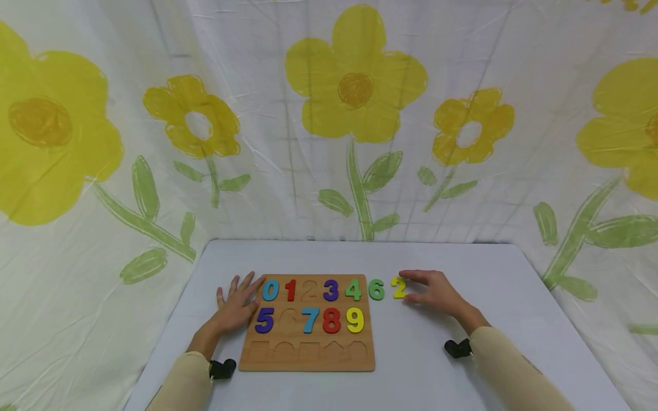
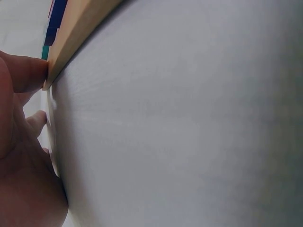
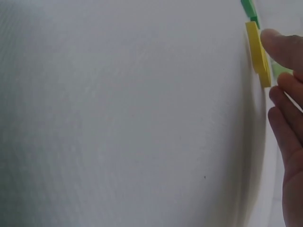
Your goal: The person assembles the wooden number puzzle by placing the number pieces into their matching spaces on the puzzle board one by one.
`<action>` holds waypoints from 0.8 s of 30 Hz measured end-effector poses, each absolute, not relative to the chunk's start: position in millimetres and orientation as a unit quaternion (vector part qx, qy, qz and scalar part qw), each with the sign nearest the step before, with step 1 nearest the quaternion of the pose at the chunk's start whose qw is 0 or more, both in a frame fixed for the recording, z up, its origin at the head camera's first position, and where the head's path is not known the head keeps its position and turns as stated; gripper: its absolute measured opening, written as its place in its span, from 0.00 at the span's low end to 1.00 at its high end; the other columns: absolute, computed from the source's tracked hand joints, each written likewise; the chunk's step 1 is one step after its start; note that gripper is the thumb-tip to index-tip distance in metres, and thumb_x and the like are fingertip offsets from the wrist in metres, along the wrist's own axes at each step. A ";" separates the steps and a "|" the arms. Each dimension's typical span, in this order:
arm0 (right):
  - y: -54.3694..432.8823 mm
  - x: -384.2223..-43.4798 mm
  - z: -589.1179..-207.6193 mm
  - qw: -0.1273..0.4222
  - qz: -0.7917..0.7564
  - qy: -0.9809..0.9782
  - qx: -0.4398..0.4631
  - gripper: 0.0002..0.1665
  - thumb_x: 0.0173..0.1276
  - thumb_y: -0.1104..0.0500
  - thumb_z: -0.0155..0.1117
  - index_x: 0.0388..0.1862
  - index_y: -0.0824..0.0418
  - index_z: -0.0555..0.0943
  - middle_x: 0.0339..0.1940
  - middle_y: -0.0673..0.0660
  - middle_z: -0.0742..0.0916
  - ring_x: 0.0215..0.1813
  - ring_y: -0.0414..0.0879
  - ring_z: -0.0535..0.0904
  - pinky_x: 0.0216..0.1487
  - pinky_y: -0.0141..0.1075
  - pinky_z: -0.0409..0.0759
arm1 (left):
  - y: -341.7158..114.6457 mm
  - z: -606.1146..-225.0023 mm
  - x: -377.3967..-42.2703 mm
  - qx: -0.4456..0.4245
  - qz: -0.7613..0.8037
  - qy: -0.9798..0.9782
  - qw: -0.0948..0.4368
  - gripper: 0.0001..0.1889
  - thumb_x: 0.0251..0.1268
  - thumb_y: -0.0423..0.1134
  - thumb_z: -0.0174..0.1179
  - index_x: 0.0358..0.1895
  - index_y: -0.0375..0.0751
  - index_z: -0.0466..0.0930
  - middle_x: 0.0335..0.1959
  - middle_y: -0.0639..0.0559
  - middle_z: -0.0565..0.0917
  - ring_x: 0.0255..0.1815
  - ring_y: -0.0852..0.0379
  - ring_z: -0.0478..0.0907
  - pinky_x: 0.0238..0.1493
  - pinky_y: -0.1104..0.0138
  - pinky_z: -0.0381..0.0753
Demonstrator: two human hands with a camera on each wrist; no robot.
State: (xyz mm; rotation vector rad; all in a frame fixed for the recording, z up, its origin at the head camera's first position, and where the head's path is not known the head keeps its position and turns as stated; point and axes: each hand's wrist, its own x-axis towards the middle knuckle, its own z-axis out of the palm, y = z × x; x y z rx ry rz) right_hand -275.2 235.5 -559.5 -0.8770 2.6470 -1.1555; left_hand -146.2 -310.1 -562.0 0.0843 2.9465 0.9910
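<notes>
My left hand (image 1: pixel 235 311) rests at the left edge of a wooden number puzzle board (image 1: pixel 308 365), fingers spread and the thumb against its side. To the right of the board, my right hand (image 1: pixel 437 293) reaches around a yellow number 2 piece (image 1: pixel 399 295), index finger by its top and thumb near its bottom. The right wrist view shows the thumb close beside the yellow piece (image 3: pixel 256 49). Between the 2 and the board's upper right corner lies a green number 6 piece (image 1: pixel 372 290). Coloured numbers fill most of the board's upper rows; the 2 and 6 recesses are bare.
A row of bare shape recesses (image 1: pixel 309 350) runs along the board's near side. The white table (image 1: pixel 426 377) ends at a hanging cloth (image 1: pixel 267 200) with painted yellow flowers. Black devices (image 1: pixel 457 348) sit at both wrists.
</notes>
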 end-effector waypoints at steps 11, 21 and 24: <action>226.9 -277.9 -562.4 0.059 -0.362 0.881 -0.299 0.37 0.63 0.60 0.86 0.71 0.60 0.85 0.69 0.55 0.90 0.73 0.56 0.85 0.73 0.54 0.81 | -304.1 -549.3 -145.6 0.004 0.294 0.954 0.063 0.34 0.84 0.37 0.52 0.88 0.42 0.59 0.91 0.31 0.47 0.89 0.20 0.29 0.76 0.22 0.15; 223.6 -274.1 -559.3 0.043 -0.368 0.885 -0.282 0.35 0.62 0.61 0.85 0.69 0.63 0.86 0.66 0.56 0.91 0.69 0.56 0.87 0.71 0.53 0.83 | -305.5 -552.3 -148.4 -0.004 0.284 0.956 0.077 0.34 0.85 0.38 0.50 0.89 0.44 0.56 0.92 0.33 0.45 0.90 0.22 0.27 0.77 0.24 0.13; 223.6 -272.4 -556.1 0.044 -0.379 0.881 -0.281 0.36 0.62 0.60 0.86 0.69 0.62 0.86 0.66 0.56 0.91 0.69 0.57 0.88 0.71 0.54 0.83 | -308.8 -559.2 -150.2 0.002 0.289 0.956 0.060 0.34 0.84 0.38 0.51 0.89 0.44 0.58 0.91 0.31 0.46 0.89 0.20 0.28 0.76 0.23 0.13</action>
